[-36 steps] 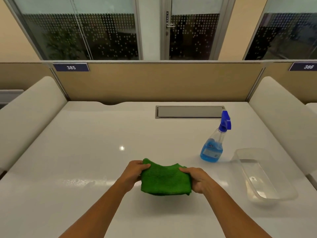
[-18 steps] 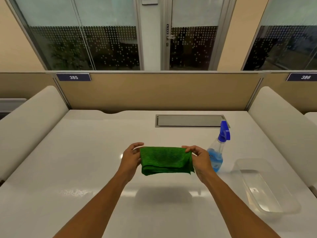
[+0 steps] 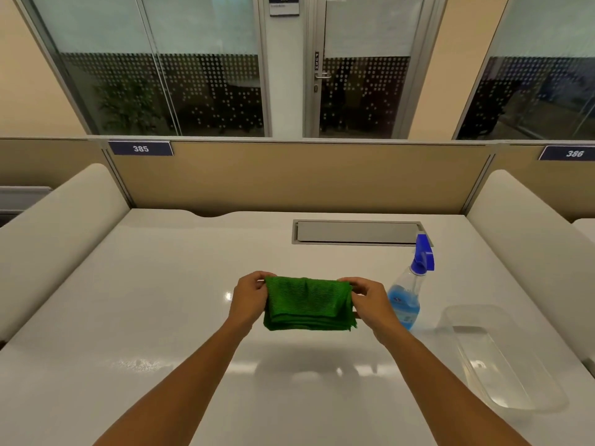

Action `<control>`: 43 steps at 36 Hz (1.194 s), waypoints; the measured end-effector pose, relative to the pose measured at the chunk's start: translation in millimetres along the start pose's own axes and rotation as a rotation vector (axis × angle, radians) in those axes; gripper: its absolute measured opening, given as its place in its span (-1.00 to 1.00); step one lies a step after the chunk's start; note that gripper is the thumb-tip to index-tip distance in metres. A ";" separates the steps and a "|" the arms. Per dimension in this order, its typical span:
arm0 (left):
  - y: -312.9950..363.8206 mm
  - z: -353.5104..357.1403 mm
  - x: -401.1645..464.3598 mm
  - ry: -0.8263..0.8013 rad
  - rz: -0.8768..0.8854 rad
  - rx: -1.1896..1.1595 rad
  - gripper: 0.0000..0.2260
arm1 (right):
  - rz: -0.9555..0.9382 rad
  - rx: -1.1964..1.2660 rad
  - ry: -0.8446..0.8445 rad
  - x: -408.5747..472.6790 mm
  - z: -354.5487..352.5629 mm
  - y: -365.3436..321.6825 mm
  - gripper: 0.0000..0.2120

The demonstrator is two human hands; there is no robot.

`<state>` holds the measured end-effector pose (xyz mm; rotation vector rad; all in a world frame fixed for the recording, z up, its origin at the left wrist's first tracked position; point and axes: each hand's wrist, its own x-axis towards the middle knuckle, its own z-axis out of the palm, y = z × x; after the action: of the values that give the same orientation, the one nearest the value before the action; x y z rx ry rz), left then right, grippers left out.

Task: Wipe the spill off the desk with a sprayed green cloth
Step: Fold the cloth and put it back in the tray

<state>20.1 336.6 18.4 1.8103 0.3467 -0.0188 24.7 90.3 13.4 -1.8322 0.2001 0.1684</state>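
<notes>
White desk (image 3: pixel 161 300) surface is extending ahead of me to a tan partition panel (image 3: pixel 289 178) along its far edge, with a grey cable hatch (image 3: pixel 357 232) set flush near that edge. I am holding the green cloth (image 3: pixel 309 304) folded and raised above the desk's middle, clear of the surface; its shadow is falling on the desk nearer to me. My left hand (image 3: pixel 249 299) is pinching the cloth's upper left corner, thumb and fingers closed on the fabric. My right hand (image 3: pixel 370 302) is pinching the upper right corner in the same manner, fingers closed on the fold. The cloth's lower layers are hanging free between both hands. The spill (image 3: pixel 141 365) is showing as a dull wet patch toward the desk's near left edge, well apart from the cloth. A spray bottle (image 3: pixel 407 294) with blue liquid is standing upright just beside my right hand, toward the right edge. A clear plastic tub (image 3: pixel 502 358) is sitting near the right edge.
</notes>
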 end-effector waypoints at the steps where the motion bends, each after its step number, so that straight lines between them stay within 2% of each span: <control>1: 2.4 2.4 -1.0 0.017 0.023 0.045 -0.79 | -0.024 -0.038 0.027 -0.9 2.7 -3.0 -0.73; 7: 23.0 35.6 -15.9 0.033 0.137 0.183 -0.77 | -0.155 -0.239 0.140 -15.2 30.8 -28.8 -0.76; 10: 32.6 54.6 -29.2 0.008 0.143 0.087 -0.80 | -0.180 -0.210 0.117 -24.9 45.9 -36.9 -0.73; 13: 35.9 59.3 -35.5 -0.013 0.130 -0.009 -0.69 | -0.165 -0.136 0.097 -30.7 48.5 -37.9 -0.69; 15: 32.5 56.3 -33.7 -0.042 0.139 0.017 -0.63 | -0.127 -0.086 0.052 -32.9 45.1 -36.5 -0.63; 19: 18.7 51.4 -29.0 -0.104 0.050 -0.014 -0.53 | -0.045 -0.023 -0.085 -36.5 35.8 -36.7 -0.47; 21: 12.3 50.1 -28.5 -0.135 -0.021 -0.096 -0.59 | -0.033 -0.024 -0.171 -39.8 32.3 -36.9 -0.42; 24: 3.7 47.5 -29.8 -0.156 -0.119 -0.248 -0.79 | -0.042 0.021 -0.261 -44.3 26.9 -29.8 -0.44; 26: 0.1 47.2 -33.7 -0.167 -0.166 -0.321 -0.85 | -0.061 0.008 -0.193 -47.6 21.4 -21.2 -0.57; 28: -1.9 48.7 -38.4 -0.193 -0.211 -0.394 -0.84 | -0.070 -0.094 -0.044 -49.8 13.1 -9.6 -0.71; 29: -1.9 49.9 -41.3 -0.220 -0.229 -0.436 -0.82 | -0.055 -0.136 0.004 -51.5 8.0 -4.1 -0.72; 32: 1.0 55.9 -48.6 -0.322 -0.276 -0.580 -0.77 | 0.108 -0.175 -0.028 -56.5 -8.0 8.1 -0.43; 34: 2.9 63.5 -52.4 -0.391 -0.292 -0.654 -0.75 | 0.258 -0.073 -0.110 -58.9 -20.5 13.3 -0.26; 35: 4.0 68.4 -54.1 -0.423 -0.296 -0.670 -0.74 | 0.302 -0.001 -0.136 -59.9 -27.8 16.5 -0.25; 37: 6.6 80.7 -56.9 -0.474 -0.295 -0.666 -0.75 | 0.310 0.087 -0.137 -62.8 -43.5 20.5 -0.35; 41: 12.5 112.4 -62.7 -0.527 -0.296 -0.570 -0.78 | 0.265 0.111 -0.025 -75.7 -79.1 22.8 -0.64; 43: 16.5 129.0 -65.9 -0.567 -0.285 -0.485 -0.78 | 0.269 0.098 0.033 -84.4 -98.8 25.6 -0.71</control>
<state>-17.1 195.7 12.0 1.1983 0.1763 -0.5877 -62.2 -7.5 34.2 -1.7059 0.4706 0.3109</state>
